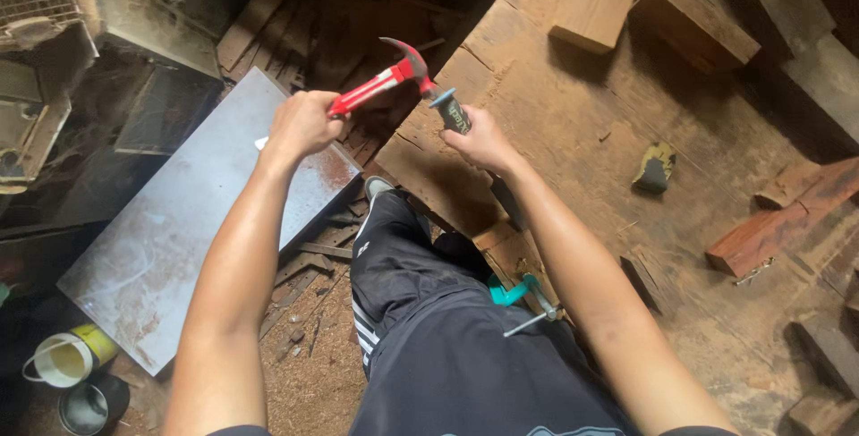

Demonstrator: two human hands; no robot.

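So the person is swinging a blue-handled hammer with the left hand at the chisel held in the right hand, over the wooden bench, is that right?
Not quite: the hammer has a red handle, not a blue one. The head view shows the left hand gripping it, its head at the end of the chisel, which the right hand holds over the wooden bench.

Worn wooden workbench (573, 132), sawdust-strewn, two wood blocks (595, 7) at far edge, reddish plank (778, 221), small sanding scrap (656, 168)

The red-handled claw hammer (380, 81) tilts upward, its head meeting the chisel's end. The chisel (450, 112), grey-black handled, stands over the wooden worktop (573, 132).
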